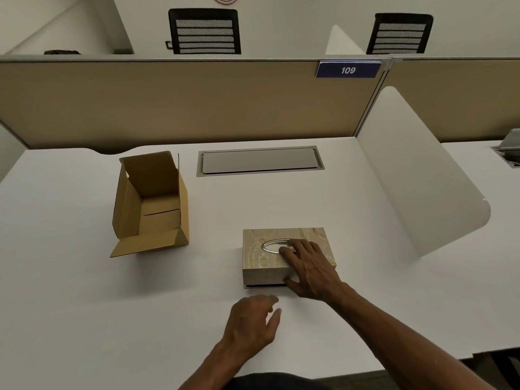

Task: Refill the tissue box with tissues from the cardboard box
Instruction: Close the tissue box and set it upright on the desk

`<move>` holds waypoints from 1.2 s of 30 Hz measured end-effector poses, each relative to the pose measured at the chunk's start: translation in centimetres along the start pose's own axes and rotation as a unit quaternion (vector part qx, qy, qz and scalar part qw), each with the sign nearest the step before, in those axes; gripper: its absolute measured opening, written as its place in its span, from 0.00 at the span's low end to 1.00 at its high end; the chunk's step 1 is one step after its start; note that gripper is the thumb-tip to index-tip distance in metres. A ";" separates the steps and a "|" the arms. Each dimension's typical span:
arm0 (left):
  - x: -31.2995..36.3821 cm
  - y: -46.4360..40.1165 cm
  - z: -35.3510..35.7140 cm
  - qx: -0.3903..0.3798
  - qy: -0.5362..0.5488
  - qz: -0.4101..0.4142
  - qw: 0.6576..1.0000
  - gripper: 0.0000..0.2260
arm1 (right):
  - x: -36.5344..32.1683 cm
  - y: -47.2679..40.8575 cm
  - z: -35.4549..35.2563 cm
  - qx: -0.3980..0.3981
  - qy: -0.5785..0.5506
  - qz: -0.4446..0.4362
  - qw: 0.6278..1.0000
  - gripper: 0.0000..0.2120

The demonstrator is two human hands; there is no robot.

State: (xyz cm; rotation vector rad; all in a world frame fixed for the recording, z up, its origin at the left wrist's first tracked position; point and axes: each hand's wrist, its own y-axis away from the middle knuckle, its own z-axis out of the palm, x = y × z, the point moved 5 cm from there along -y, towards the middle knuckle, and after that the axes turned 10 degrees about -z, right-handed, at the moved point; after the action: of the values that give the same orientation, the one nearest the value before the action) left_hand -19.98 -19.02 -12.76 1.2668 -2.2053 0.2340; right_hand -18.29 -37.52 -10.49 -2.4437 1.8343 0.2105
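Two hands: both seen over white desk [84, 291], near its front edge.
Right hand [309, 268]: laid flat on tissue box [270, 257]; fingers spread over top by oval slot [274, 246], thumb pressed vs near side; box is pinned, not lifted.
Left hand [253, 322]: held just above desk, short of box's near-left corner; fingers loose & apart, nothing gripped.
Tissue box pos.: centre-right of desk, sat on surface; thin gap seen along bottom of near side.
Tissue box axis: long axis runs L–R, approx. parallel to front edge; slot faces up, floral pattern on top.
Cardboard box [152, 204]: far-left of tissue box, well apart; open top tilted twd camera, flaps splayed, inside appears empty.
Open room: bare desk between the 2 boxes, also left of cardboard box & in front of hands.
Edges: tan partition [168, 102] at back, white divider [416, 175] on right, cable hatch [259, 161] set flush near back.
Writing: "109" on blue tag [348, 69] at partition top; no brand can be read on either box.
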 end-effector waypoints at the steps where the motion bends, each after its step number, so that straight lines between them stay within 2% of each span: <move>1: 0.2 -0.3 -1.0 0.039 0.023 0.008 0.999 0.16 | 0.0 0.0 0.2 -0.002 0.003 0.005 1.000 0.34; 4: 0.6 -1.4 -3.1 0.121 0.040 0.038 0.991 0.15 | 0.0 0.1 0.3 -0.008 0.018 0.019 1.000 0.36; 7: 0.7 -3.1 -4.1 0.129 0.012 0.046 0.990 0.21 | 0.1 0.3 0.0 0.017 0.010 0.035 0.999 0.42; 10: 1.2 -4.4 -4.2 0.128 -0.057 0.087 0.986 0.21 | 0.7 0.6 -0.6 0.061 -0.024 0.092 0.994 0.48; 13: 1.6 -5.6 -4.0 0.103 -0.091 0.114 0.984 0.24 | 1.4 1.2 -0.2 0.064 -0.036 0.120 0.990 0.43; 16: 2.4 -6.7 -4.0 0.071 -0.133 0.165 0.975 0.27 | 1.5 1.5 0.2 0.046 -0.013 0.108 0.993 0.40; 20: 3.7 -8.8 -4.2 -0.025 -0.235 0.157 0.959 0.32 | 1.6 1.1 -0.3 0.053 0.020 0.071 0.996 0.37; 24: 4.7 -10.1 -4.3 -0.045 -0.331 0.162 0.929 0.24 | 1.7 1.0 -0.6 0.027 0.042 0.058 0.997 0.35; 29: 4.6 -10.1 -3.5 -0.043 -0.327 0.147 0.933 0.20 | 1.8 1.5 -0.4 0.030 0.017 0.057 0.998 0.37; 36: 2.8 -8.6 -2.5 -0.010 -0.267 0.164 0.950 0.27 | 1.7 2.5 0.6 0.045 0.007 0.053 0.998 0.37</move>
State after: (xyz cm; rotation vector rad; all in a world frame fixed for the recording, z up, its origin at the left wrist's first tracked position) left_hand -12.83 -24.62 -10.24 1.0267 -2.8732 -0.0135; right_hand -20.25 -39.72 -11.28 -2.2982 1.9364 0.1146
